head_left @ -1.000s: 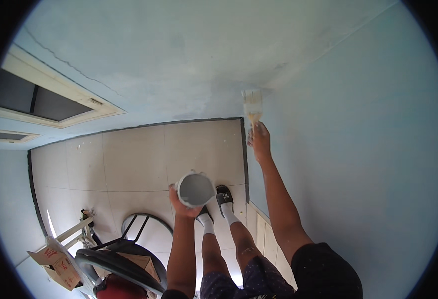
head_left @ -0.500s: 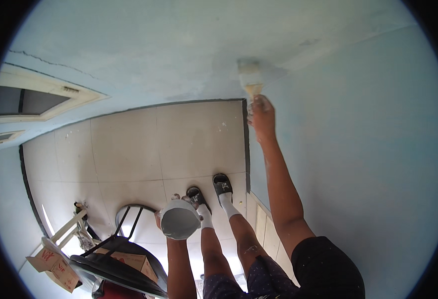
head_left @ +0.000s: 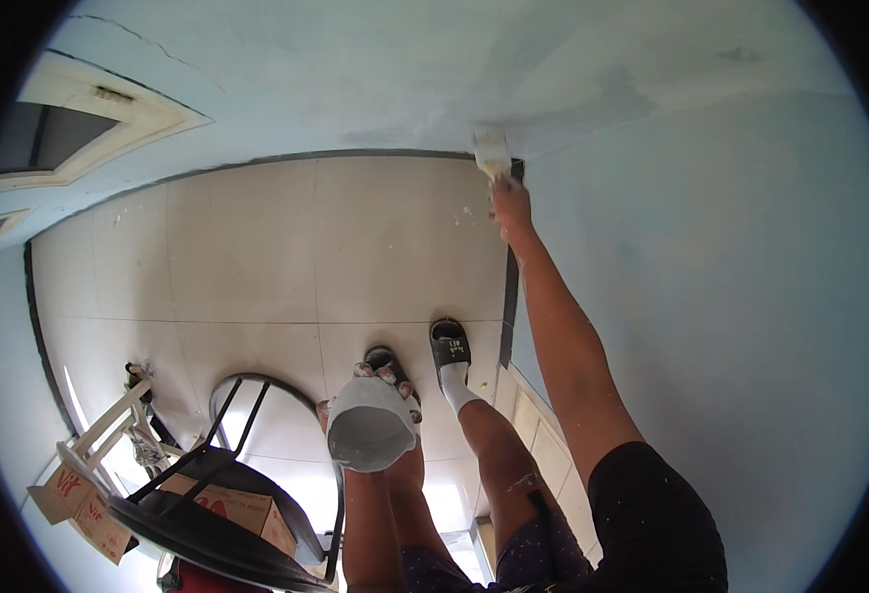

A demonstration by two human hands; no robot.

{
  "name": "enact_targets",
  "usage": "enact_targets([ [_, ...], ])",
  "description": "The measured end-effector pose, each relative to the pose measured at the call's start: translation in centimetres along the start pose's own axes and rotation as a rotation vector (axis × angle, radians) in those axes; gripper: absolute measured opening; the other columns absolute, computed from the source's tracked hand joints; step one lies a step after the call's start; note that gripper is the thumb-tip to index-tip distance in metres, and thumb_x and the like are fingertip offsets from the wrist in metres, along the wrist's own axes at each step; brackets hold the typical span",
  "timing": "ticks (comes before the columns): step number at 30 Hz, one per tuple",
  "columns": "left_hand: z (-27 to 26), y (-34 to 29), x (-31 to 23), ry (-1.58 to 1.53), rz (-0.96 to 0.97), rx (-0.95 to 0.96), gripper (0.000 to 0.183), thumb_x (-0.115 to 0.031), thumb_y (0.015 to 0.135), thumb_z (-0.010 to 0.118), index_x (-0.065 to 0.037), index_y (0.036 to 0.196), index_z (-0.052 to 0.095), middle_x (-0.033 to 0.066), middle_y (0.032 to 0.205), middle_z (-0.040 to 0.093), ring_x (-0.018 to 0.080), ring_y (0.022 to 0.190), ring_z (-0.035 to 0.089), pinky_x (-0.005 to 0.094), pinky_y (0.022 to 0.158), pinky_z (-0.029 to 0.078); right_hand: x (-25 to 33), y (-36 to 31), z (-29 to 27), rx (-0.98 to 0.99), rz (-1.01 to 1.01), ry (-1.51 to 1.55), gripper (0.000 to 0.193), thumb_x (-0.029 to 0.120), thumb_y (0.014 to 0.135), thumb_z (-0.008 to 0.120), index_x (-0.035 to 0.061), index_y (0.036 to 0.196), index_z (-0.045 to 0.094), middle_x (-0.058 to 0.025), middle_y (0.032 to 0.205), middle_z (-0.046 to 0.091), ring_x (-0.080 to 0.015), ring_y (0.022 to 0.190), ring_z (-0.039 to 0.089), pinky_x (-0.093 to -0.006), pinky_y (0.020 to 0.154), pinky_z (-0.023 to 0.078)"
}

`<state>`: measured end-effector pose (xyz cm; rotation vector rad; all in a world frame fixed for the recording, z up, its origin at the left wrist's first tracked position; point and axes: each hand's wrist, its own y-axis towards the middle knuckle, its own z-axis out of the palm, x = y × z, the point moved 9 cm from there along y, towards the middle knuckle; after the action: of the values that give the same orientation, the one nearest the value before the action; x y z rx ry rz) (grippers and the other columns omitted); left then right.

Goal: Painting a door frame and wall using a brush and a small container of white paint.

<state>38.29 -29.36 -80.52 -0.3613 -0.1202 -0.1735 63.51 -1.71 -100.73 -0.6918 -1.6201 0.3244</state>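
Observation:
My right hand (head_left: 510, 206) is closed round the handle of a wide paintbrush (head_left: 492, 154), its bristles against the lower part of the pale blue wall (head_left: 375, 79), close to the corner. Darker, wet-looking patches show on the wall around and above the brush. Low in front of me, my left hand (head_left: 391, 379) grips a round, paint-smeared grey-white container (head_left: 370, 427) from its far side, with whitish paint on the fingers. The container tilts so that its pale inside shows; how much paint it holds I cannot tell.
A dark baseboard strip (head_left: 276, 160) edges the tiled floor (head_left: 237, 242). At the lower left are a black chair (head_left: 227, 524), cardboard boxes (head_left: 83, 514) and a light wooden frame (head_left: 108, 425). A side wall (head_left: 711, 296) stands at my right. Framed openings (head_left: 79, 124) sit at the far left.
The paintbrush in my right hand has moved down the wall toward the baseboard, leaving a darker patch above. My view has shifted, and my left hand still holds the container.

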Motion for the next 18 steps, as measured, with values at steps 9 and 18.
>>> enact_targets([
  [9,-11.7,-1.9,-0.8,-0.101,-0.002,-0.101,0.066,-0.056,0.080,0.060,-0.013,0.128,0.051,0.0150,0.126,0.053,0.0407,0.117,0.049,0.0646,0.082,0.051,18.6,-10.3,1.5,-0.001,-0.702,0.328,0.021,0.024,0.105,0.042,0.0072,0.099,0.052,0.0021,0.066,0.045,-0.0049,0.052,0.042,-0.0218,0.045,0.034],
  [18,-13.6,1.6,0.7,-0.054,-0.077,-0.061,0.063,-0.056,0.082,0.058,-0.013,0.127,0.053,0.0163,0.123,0.055,0.0430,0.110,0.053,0.0638,0.073,0.055,-9.2,4.2,-2.0,-0.013,0.194,0.106,0.039,0.047,0.097,0.054,0.0091,0.090,0.058,0.0003,0.066,0.051,-0.0109,0.047,0.047,-0.0285,0.041,0.038],
])
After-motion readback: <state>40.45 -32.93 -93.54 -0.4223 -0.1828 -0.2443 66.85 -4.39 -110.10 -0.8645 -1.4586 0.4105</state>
